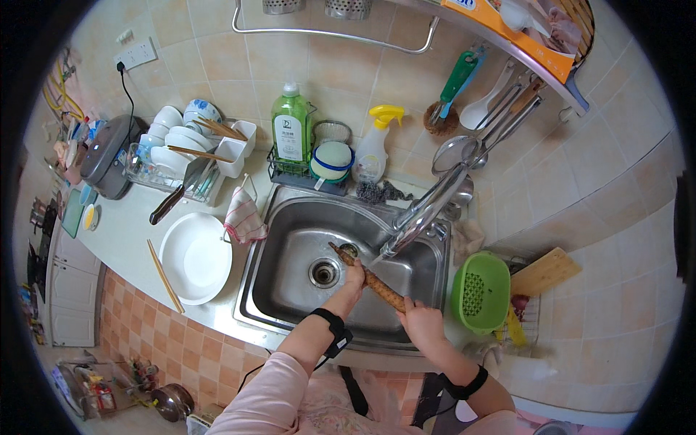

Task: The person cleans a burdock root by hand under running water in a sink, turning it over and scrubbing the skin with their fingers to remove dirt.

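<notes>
Over the stainless steel sink [293,223], both hands hold one long, brown, rough-skinned root vegetable [384,291], which looks like a yam. It lies slantwise, its thin tip towards the upper left. My left hand [354,281] grips it nearer that tip, and my right hand [421,322] is closed round its thick lower right end. Above them the chrome faucet [416,223] reaches in from the upper right, and a thin stream of water seems to come from its mouth. The sink's drain [324,273] shows left of my left hand.
Left of the sink are a white bowl [196,258], wooden chopsticks [165,276], a striped cloth [243,216] and a dish rack with a cleaver [182,190]. Behind stand green dish soap [291,130] and a spray bottle [372,147]. A green basket [481,292] is at the right.
</notes>
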